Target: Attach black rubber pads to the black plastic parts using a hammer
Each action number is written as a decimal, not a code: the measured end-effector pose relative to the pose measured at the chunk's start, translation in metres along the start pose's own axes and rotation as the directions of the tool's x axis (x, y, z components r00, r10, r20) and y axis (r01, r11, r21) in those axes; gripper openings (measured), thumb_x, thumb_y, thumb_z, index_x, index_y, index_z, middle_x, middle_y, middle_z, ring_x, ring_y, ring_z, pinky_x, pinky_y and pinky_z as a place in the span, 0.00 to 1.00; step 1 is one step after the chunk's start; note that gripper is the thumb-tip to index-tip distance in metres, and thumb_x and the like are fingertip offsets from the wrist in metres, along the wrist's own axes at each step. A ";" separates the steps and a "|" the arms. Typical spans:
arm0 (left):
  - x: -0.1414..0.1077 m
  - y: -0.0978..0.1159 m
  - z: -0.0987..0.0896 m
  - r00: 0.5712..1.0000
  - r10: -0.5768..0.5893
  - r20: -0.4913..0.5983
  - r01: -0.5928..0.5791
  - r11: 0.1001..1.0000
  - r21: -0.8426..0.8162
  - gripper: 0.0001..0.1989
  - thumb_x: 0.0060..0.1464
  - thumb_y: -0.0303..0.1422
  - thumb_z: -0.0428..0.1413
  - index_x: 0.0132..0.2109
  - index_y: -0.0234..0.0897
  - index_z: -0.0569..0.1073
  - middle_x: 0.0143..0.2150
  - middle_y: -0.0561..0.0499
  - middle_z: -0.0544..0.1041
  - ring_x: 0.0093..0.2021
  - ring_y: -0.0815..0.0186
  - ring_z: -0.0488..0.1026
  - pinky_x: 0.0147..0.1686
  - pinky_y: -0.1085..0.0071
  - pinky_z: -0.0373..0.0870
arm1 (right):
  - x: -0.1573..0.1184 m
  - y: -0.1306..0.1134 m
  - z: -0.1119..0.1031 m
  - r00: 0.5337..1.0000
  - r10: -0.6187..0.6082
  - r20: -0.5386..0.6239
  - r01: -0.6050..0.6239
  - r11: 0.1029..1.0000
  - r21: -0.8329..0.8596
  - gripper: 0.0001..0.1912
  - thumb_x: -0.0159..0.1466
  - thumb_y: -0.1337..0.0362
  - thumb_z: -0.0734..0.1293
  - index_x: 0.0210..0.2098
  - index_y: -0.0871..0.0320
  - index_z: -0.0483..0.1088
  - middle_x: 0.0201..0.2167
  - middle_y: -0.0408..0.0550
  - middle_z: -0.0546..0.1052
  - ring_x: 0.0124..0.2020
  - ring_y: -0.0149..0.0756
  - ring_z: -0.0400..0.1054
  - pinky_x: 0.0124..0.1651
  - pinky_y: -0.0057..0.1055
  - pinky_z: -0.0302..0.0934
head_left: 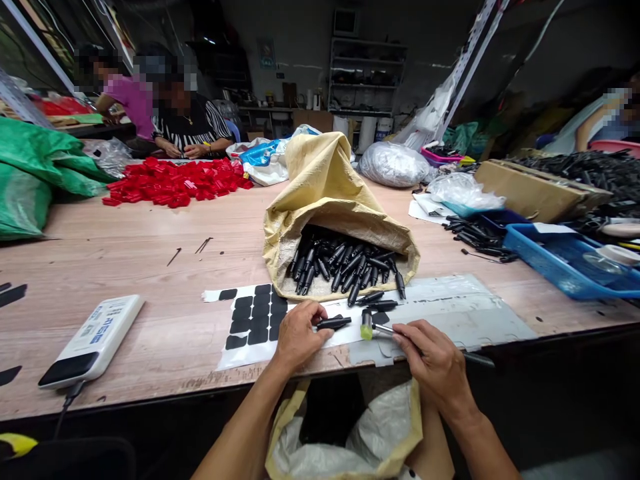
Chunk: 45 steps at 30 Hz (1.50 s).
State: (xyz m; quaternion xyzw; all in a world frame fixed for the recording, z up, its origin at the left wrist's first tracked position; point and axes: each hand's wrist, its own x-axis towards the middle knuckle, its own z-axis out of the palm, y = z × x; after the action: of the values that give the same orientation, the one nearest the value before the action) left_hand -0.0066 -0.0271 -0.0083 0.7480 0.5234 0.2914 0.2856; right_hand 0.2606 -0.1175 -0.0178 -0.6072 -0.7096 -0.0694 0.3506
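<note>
My left hand (300, 333) pinches a slim black plastic part (335, 323) lying nearly level above the grey sheet at the table's front. A small hammer (367, 325) is in my right hand (433, 357); its head has a black side and a yellow-green face, and the head is just right of the black part. Right behind both hands, a yellow woven sack (320, 180) lies with its mouth toward me, spilling many similar black parts (345, 263). Left of my left hand is a white sheet with black rounded-square stickers (251, 315).
A white power bank (95, 343) with a cable lies at left. Red parts (175, 181) are heaped behind it, before two people. A blue tray (565, 257) and cardboard (540, 190) stand at right. Another open sack (345, 447) hangs below the table edge.
</note>
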 end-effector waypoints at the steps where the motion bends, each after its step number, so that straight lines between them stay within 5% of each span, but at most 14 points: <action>1: 0.000 0.000 0.000 1.000 -0.002 0.000 0.002 1.000 0.002 0.09 0.45 0.28 0.62 0.36 0.40 0.73 0.33 0.57 0.73 0.33 0.67 0.68 0.34 0.72 0.61 | -0.001 0.003 0.001 0.999 -0.031 0.018 0.031 1.000 -0.002 0.09 0.70 0.61 0.65 0.45 0.52 0.77 0.36 0.45 0.78 0.37 0.34 0.71 0.43 0.32 0.61; 14: -0.002 0.005 -0.004 0.998 0.060 0.010 -0.061 0.998 0.009 0.07 0.48 0.31 0.64 0.36 0.39 0.74 0.34 0.55 0.74 0.35 0.66 0.69 0.36 0.71 0.62 | 0.008 0.022 0.020 0.995 -0.099 0.013 0.099 0.993 -0.069 0.10 0.68 0.62 0.65 0.45 0.52 0.77 0.37 0.46 0.77 0.39 0.37 0.68 0.43 0.33 0.60; 19: -0.039 0.023 -0.014 0.967 0.159 0.198 -0.141 0.985 -0.101 0.06 0.55 0.35 0.62 0.39 0.40 0.74 0.35 0.53 0.76 0.34 0.65 0.70 0.33 0.70 0.63 | 0.005 0.019 0.022 0.996 -0.091 0.012 0.092 0.991 -0.094 0.09 0.68 0.62 0.65 0.45 0.52 0.76 0.37 0.46 0.76 0.40 0.37 0.67 0.44 0.34 0.59; 24: -0.086 0.033 0.005 0.884 0.209 0.418 -0.308 0.933 0.185 0.05 0.51 0.31 0.62 0.36 0.40 0.73 0.37 0.48 0.78 0.37 0.58 0.71 0.37 0.63 0.62 | 0.004 0.019 0.023 0.997 -0.077 0.008 0.078 0.991 -0.108 0.10 0.68 0.62 0.65 0.45 0.52 0.76 0.37 0.46 0.76 0.40 0.37 0.66 0.45 0.35 0.59; 29: -0.101 0.034 0.024 0.880 0.167 0.446 -0.351 0.859 0.372 0.03 0.50 0.28 0.59 0.34 0.38 0.73 0.38 0.45 0.78 0.42 0.52 0.72 0.40 0.59 0.63 | 0.004 0.018 0.023 0.997 -0.078 -0.001 0.077 0.991 -0.108 0.09 0.68 0.62 0.64 0.44 0.52 0.76 0.37 0.46 0.76 0.40 0.37 0.66 0.44 0.34 0.58; 33: -0.083 0.043 0.012 0.904 0.154 0.399 -0.253 0.944 0.210 0.05 0.53 0.35 0.61 0.37 0.42 0.75 0.36 0.50 0.78 0.36 0.60 0.73 0.33 0.66 0.61 | 0.004 0.016 0.023 0.998 -0.070 -0.009 0.068 0.991 -0.117 0.09 0.68 0.62 0.64 0.44 0.52 0.77 0.37 0.46 0.76 0.40 0.37 0.66 0.44 0.34 0.58; 37: -0.031 0.054 0.007 0.987 0.120 0.107 -0.133 0.983 0.126 0.05 0.60 0.35 0.56 0.38 0.41 0.75 0.33 0.52 0.77 0.32 0.65 0.72 0.32 0.69 0.62 | 0.004 0.016 0.023 0.998 -0.065 -0.010 0.063 0.992 -0.113 0.09 0.68 0.62 0.64 0.44 0.52 0.76 0.37 0.46 0.75 0.40 0.37 0.66 0.44 0.34 0.57; 40: 0.014 0.054 0.017 0.996 0.082 -0.039 -0.074 0.981 0.181 0.07 0.61 0.35 0.54 0.37 0.39 0.75 0.35 0.50 0.76 0.34 0.64 0.72 0.36 0.69 0.64 | 0.004 0.016 0.024 0.998 -0.067 -0.007 0.066 0.992 -0.110 0.09 0.69 0.62 0.64 0.44 0.52 0.76 0.37 0.46 0.75 0.40 0.37 0.65 0.43 0.34 0.56; 45: 0.052 0.049 0.039 1.000 0.006 -0.030 0.004 0.941 0.337 0.06 0.56 0.37 0.59 0.36 0.39 0.76 0.38 0.48 0.76 0.37 0.60 0.74 0.36 0.69 0.64 | 0.004 0.016 0.023 0.997 -0.073 -0.010 0.072 0.991 -0.112 0.10 0.68 0.62 0.64 0.45 0.52 0.76 0.37 0.46 0.75 0.40 0.37 0.65 0.42 0.34 0.56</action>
State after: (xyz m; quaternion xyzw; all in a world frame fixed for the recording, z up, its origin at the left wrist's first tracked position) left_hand 0.0666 0.0032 0.0089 0.7815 0.5695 0.2093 0.1450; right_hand 0.2656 -0.0981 -0.0382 -0.5992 -0.7238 -0.1260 0.3181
